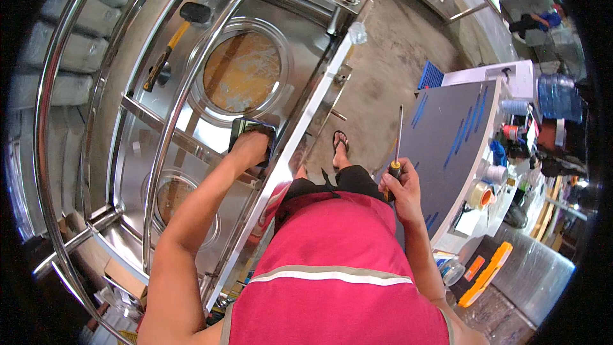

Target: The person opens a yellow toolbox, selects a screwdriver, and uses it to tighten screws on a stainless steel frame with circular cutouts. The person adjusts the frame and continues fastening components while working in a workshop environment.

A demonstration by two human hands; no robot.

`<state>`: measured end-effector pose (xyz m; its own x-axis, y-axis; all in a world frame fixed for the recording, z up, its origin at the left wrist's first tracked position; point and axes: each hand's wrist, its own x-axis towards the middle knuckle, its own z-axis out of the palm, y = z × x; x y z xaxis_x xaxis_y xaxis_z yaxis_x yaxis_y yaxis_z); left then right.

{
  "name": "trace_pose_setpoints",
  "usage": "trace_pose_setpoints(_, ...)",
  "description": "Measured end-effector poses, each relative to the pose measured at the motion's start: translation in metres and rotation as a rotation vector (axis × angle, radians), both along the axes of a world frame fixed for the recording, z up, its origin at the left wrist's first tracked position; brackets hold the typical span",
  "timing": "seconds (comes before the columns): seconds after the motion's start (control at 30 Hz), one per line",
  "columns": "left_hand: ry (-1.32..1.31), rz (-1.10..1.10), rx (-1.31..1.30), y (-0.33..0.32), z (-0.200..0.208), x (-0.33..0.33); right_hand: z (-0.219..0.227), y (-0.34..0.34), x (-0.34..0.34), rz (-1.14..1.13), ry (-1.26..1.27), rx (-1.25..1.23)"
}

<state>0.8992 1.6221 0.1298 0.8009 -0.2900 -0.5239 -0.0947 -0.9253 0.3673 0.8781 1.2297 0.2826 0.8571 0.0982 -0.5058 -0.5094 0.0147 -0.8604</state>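
My left hand (pixel 254 145) reaches into a shiny steel frame (pixel 191 140), its fingers curled over a dark smartphone (pixel 237 129). The hand covers the phone's middle, and its fingertips are mostly hidden. My right hand (pixel 403 190) is closed round the black-and-yellow handle of a screwdriver (pixel 399 135), whose long blade points away from me. Just beyond the left hand is a large round opening (pixel 281 83) with a stepped metal rim. A mallet (pixel 171 45) with a black head and yellow-black handle lies on the steel panel at the far left.
Steel tubes (pixel 182 102) cross over the panel on the left. A grey table (pixel 440 134) with blue marks stands at the right, with tape rolls (pixel 480 196) along its edge. An orange-and-black toolbox (pixel 485 275) sits lower right. A large blue bottle (pixel 559 98) stands farther back.
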Motion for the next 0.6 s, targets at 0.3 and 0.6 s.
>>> trace_pose_setpoints(0.3, -0.048, 0.346, -0.262, 0.008, 0.051, -0.003, -0.012, -0.032, -0.002, 0.031, -0.046, 0.125)
trace_pose_setpoints(0.6, -0.088, 1.089, -1.02, -0.096, 0.217, -0.021, -0.008, -0.107, 0.042, 0.264, -0.083, 0.045)
